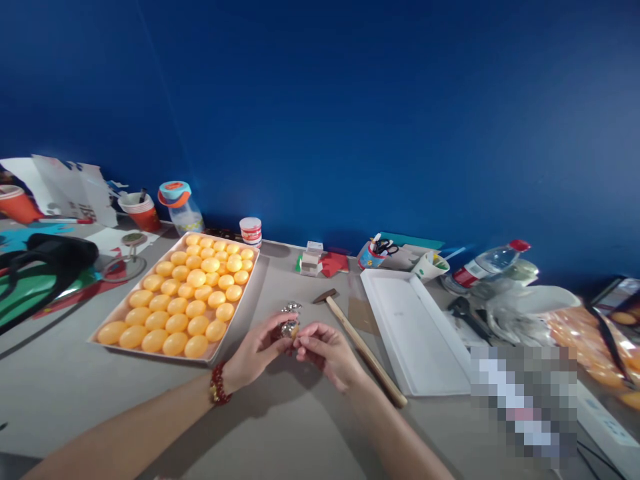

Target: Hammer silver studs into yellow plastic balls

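In the middle of the head view, my left hand point(257, 350) is closed around a small shiny metal piece point(289, 329), rounded and silver with a yellowish spot low on it. Its exact kind is too small to tell. My right hand point(325, 350) meets it from the right, thumb and fingertips pinched together at its edge; whatever lies between those fingertips is hidden. Just beyond the left fingers, another little silver metal part point(292, 307) shows above the table. A hammer point(363, 347) with a wooden handle lies right of my right hand.
Left stands a shallow box point(220, 357) of orange balls point(196, 279). A long white tray point(420, 333) lies right of the hammer. Behind are a small white box point(311, 263), a pen cup point(371, 256) with scissors, and a round tub point(251, 230). A bottle point(487, 265) leans at the right.
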A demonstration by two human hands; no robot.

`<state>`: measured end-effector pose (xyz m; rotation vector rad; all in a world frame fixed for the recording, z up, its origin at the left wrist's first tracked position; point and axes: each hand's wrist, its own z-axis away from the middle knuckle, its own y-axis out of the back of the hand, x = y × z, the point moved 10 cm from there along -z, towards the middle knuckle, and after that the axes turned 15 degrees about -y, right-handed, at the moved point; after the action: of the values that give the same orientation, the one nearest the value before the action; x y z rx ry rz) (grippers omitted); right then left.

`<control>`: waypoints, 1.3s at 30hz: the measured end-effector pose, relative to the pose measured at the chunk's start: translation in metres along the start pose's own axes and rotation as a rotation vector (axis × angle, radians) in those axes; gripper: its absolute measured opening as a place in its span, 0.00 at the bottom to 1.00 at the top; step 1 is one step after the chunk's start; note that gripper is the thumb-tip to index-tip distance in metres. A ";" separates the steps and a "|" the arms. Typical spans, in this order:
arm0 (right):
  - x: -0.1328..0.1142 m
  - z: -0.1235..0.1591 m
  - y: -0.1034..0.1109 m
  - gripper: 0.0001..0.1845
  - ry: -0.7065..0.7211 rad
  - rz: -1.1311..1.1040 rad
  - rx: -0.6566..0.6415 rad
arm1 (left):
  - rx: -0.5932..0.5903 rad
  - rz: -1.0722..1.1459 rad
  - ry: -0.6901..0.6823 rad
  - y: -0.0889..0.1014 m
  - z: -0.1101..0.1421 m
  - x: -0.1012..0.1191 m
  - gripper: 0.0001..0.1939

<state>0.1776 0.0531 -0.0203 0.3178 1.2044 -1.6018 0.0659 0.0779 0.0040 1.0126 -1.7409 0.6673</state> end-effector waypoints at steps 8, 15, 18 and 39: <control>-0.012 0.003 0.006 0.13 0.104 0.067 0.096 | -0.004 -0.032 -0.016 -0.002 0.003 0.005 0.20; -0.010 0.001 -0.003 0.12 0.101 0.110 0.043 | -0.034 -0.032 -0.017 -0.005 0.000 0.014 0.19; -0.009 0.000 -0.003 0.13 0.104 0.120 0.060 | -0.020 -0.062 -0.028 -0.002 0.000 0.015 0.18; -0.011 0.001 -0.002 0.12 0.179 0.180 0.069 | -0.008 -0.151 -0.045 0.002 0.002 0.017 0.19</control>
<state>0.1812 0.0587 -0.0108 0.6076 1.2194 -1.4841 0.0601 0.0722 0.0187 1.1488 -1.6850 0.5443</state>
